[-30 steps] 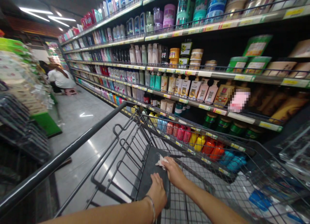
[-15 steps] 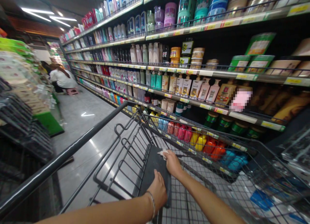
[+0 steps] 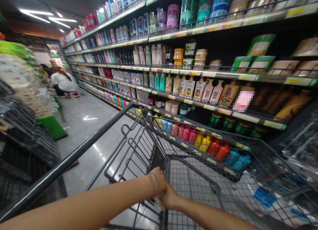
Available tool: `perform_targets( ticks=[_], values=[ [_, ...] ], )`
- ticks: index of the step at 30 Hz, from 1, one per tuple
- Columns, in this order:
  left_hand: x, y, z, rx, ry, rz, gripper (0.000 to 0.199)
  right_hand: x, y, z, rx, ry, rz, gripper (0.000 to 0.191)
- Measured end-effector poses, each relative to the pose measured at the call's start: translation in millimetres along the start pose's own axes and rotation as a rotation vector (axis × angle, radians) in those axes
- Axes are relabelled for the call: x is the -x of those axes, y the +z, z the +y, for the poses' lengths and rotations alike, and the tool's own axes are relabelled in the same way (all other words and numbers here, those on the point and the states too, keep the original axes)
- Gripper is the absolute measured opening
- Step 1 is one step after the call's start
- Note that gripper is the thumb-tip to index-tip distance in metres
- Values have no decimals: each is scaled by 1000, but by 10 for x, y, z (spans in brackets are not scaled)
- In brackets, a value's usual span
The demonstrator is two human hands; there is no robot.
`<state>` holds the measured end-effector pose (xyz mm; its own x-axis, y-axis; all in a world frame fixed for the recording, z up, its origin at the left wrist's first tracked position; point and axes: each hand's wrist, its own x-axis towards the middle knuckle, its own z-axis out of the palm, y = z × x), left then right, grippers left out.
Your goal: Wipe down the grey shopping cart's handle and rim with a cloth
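My left hand [image 3: 159,177], with a bracelet at its wrist, is closed on the near end of the dark flat panel [image 3: 158,157] in the shopping cart. The panel stands more on edge, so only a narrow face shows. Just below and touching it, my right hand [image 3: 169,197] is closed, its fingers partly hidden behind the left hand. A crumpled whitish cloth or tissue [image 3: 158,205] shows under the right hand's fingers. Around both hands is the black wire cart [image 3: 198,177], its handle bar [image 3: 74,150] running across the left.
Shelves [image 3: 211,104] of bottles and jars line the right side. On the left are stacked packages [image 3: 17,71] and black crates [image 3: 27,124]. Farther down the aisle [image 3: 91,107], a person in white [image 3: 63,81] sits on a low pink stool [image 3: 74,94]. Plastic-wrapped goods [image 3: 280,183] lie beyond the cart.
My left hand has closed on the panel, which has tilted up toward the left. My right hand, with the whitish cloth, has come back toward me, down against the left hand.
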<state>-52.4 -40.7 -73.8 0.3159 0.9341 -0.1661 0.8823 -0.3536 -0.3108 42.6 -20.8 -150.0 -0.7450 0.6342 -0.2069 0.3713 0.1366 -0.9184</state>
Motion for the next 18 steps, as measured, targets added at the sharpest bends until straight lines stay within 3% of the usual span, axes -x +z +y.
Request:
perform_targets(
  ticks=[4,8,10,14,18],
  values=[
    [-27,-554,-358,-15,23,-57,21,171,28,-33,17,86,-41,22],
    [42,-1170,-703,-40,-78,38,19,161,-249,-283,-58,157,-153,26],
    [116,-1363,-817,-38,-159,63,18,85,-442,-440,-130,80,-54,23],
    [234,-1456,-1031,-56,-344,127,23,-114,-713,-672,-237,-51,201,26],
    [277,-1393,-1229,-127,-582,176,51,-288,-613,-780,-210,-136,405,32]
  ],
)
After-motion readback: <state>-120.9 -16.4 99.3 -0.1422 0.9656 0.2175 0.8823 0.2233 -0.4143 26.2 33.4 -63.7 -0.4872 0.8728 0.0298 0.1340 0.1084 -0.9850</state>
